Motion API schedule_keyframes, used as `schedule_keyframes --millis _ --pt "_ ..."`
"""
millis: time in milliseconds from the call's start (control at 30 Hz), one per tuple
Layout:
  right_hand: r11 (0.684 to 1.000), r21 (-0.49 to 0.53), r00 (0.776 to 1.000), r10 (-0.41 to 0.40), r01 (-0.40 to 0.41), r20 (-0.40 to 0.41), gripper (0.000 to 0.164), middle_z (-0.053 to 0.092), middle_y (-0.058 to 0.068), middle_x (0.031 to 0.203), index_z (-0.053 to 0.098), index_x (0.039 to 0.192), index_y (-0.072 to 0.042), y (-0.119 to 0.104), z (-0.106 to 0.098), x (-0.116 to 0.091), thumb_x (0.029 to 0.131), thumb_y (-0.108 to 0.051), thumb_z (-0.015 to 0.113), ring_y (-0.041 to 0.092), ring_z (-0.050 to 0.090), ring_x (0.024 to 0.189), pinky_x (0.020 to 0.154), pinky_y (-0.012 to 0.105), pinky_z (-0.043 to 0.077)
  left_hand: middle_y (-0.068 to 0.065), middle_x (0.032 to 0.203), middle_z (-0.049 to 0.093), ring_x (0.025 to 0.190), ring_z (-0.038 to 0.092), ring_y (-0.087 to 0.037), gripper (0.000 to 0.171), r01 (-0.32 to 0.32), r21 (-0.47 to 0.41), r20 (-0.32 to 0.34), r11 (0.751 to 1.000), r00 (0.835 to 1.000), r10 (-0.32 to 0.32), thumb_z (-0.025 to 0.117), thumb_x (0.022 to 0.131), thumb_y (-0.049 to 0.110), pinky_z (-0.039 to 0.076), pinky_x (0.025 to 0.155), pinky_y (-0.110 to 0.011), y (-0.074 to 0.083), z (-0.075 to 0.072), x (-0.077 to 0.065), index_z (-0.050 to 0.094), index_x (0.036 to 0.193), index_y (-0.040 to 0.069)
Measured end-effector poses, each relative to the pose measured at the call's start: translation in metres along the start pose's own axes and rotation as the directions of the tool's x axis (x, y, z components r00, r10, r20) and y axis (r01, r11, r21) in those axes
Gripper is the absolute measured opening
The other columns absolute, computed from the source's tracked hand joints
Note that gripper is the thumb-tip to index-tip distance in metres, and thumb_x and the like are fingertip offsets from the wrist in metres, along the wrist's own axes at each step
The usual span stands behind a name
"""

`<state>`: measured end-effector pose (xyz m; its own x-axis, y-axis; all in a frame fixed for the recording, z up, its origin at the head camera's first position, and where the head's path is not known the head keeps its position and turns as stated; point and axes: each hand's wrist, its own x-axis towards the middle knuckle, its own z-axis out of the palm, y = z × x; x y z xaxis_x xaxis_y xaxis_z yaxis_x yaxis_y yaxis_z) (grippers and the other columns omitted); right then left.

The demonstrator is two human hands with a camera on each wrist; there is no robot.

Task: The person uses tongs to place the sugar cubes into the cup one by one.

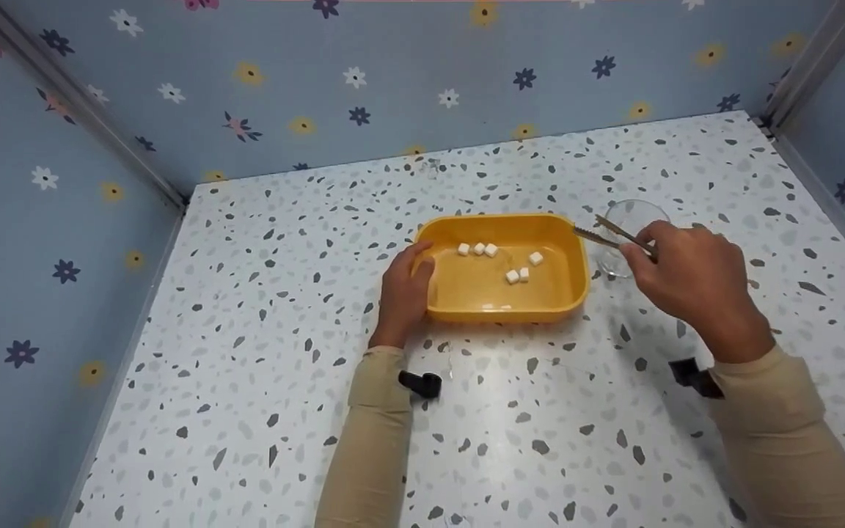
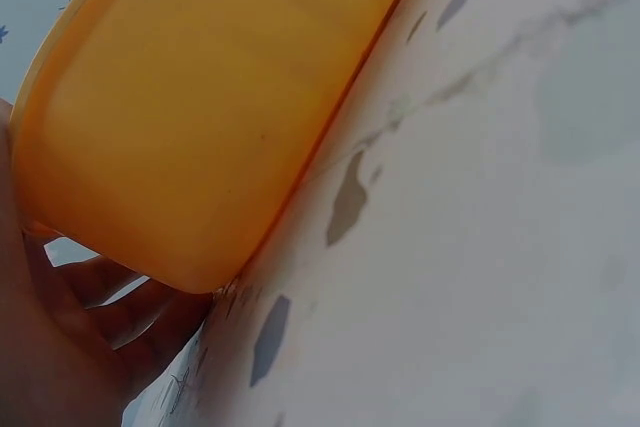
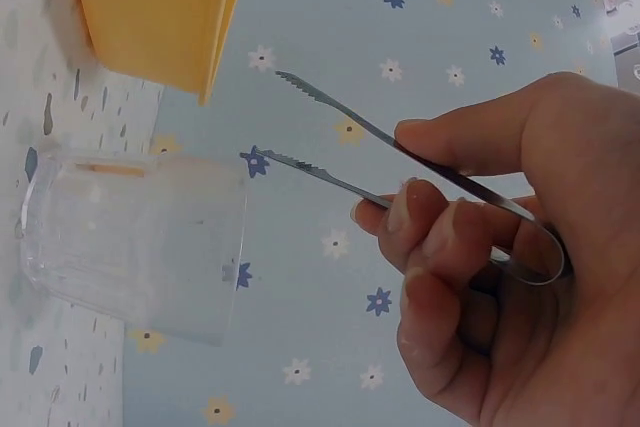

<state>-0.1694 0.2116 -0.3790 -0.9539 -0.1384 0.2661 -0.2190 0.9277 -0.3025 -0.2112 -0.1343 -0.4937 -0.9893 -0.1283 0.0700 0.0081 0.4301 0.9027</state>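
Note:
A yellow plastic tub [image 1: 499, 315] with rounded corners stands on the speckled table. Several small white cubes [image 1: 478, 249] lie on its floor, some in a row towards the back and others at the right. At the tub's left end my left hand [image 1: 402, 293] grips the wall, thumb over the rim and fingers outside. My right hand [image 1: 697, 275] holds metal tongs [image 3: 345, 115], their toothed tips spread with nothing between them. These tips hover beside the tub's right rim, above a clear glass [image 3: 140, 237] that stands upright and shows no cubes.
Blue flowered panels [image 1: 393, 88] wall the table [image 1: 261, 411] at the back and both sides. A black strap piece [image 1: 422, 384] sits at the left wrist, and another dark one [image 1: 694, 378] at the right. The glass stands close to the tub's right end.

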Motion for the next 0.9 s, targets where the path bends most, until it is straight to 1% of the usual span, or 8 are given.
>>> schedule_keyframes --millis 233,433,733,900 --pt "1.000 0.014 1.000 -0.017 0.017 0.025 0.028 0.062 0.003 0.063 0.071 0.099 -0.002 -0.005 0.007 -0.001 0.095 -0.029 0.066 0.025 0.052 0.055 0.046 0.040 0.038 -0.004 0.145 0.054 0.136 0.045 -0.018 0.041 0.001 -0.004 0.002 1.000 1.000 -0.001 0.049 0.101 0.028 0.032 0.115 -0.036 -0.001 0.000 -0.001 0.059 0.138 0.015" --pt "0.999 0.013 0.998 -0.036 0.036 0.042 0.027 0.062 0.004 0.064 0.071 0.099 -0.003 -0.009 0.015 0.001 0.095 -0.029 0.067 0.024 0.050 0.053 0.047 0.039 0.037 -0.004 0.145 0.053 0.136 0.045 -0.019 0.040 -0.002 -0.006 0.003 1.000 1.000 0.002 0.049 0.102 0.029 0.032 0.115 -0.037 0.000 0.000 0.000 0.059 0.139 0.016" --pt "0.997 0.019 0.995 -0.079 0.078 0.054 0.027 0.063 0.004 0.065 0.072 0.098 -0.003 -0.013 0.029 0.001 0.096 -0.029 0.067 0.022 0.052 0.054 0.048 0.039 0.041 -0.004 0.145 0.054 0.135 0.046 -0.019 0.041 -0.011 0.011 0.001 1.000 1.000 0.011 0.048 0.102 0.028 0.032 0.114 -0.037 -0.001 -0.001 0.000 0.059 0.139 0.014" --pt "0.995 0.020 0.993 -0.098 0.097 0.060 0.025 0.065 0.004 0.068 0.072 0.097 -0.003 -0.015 0.034 0.002 0.096 -0.027 0.066 0.021 0.053 0.054 0.047 0.039 0.043 -0.004 0.145 0.054 0.135 0.046 -0.019 0.040 0.003 0.009 0.008 1.000 1.000 -0.003 0.048 0.102 0.028 0.032 0.115 -0.037 -0.001 0.000 0.002 0.059 0.139 0.016"
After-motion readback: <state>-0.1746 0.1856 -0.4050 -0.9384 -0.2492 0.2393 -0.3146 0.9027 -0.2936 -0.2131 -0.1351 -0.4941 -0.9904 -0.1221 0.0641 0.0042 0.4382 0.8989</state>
